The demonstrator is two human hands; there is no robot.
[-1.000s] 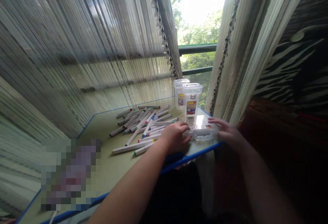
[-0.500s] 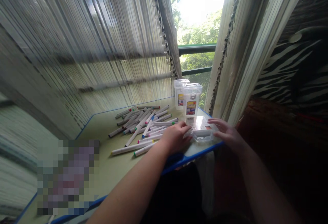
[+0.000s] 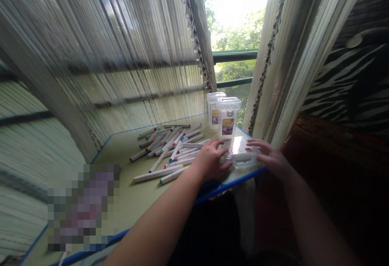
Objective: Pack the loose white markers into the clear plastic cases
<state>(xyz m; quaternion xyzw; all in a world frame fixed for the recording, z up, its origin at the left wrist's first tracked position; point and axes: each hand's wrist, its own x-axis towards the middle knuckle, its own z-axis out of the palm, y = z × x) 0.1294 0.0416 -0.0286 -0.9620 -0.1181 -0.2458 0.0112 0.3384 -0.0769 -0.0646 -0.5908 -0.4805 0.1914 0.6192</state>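
Observation:
A clear plastic case (image 3: 240, 147) lies flat near the front edge of the table, its handle end toward me. My left hand (image 3: 211, 158) is at the case's left side, fingers spread and slightly bent, fingertips at its edge. On the other side, the outstretched fingers of my right hand (image 3: 272, 157) reach the case's right edge. Neither hand is wrapped around it. Left of my left hand lies a loose heap of white markers (image 3: 165, 146) with coloured ends. Part of the heap is hidden behind that hand.
Two upright clear plastic cases, a nearer one (image 3: 228, 116) and a farther one (image 3: 212, 110), stand behind the flat case. The pale table (image 3: 130, 205) has a blue rim. A blurred-out purple item (image 3: 88, 205) lies at its left. String curtains (image 3: 136, 55) hang around the window.
My left hand has shifted slightly forward and right along the case's side. My right hand stays by the right edge. The case and markers look nearly unmoved.

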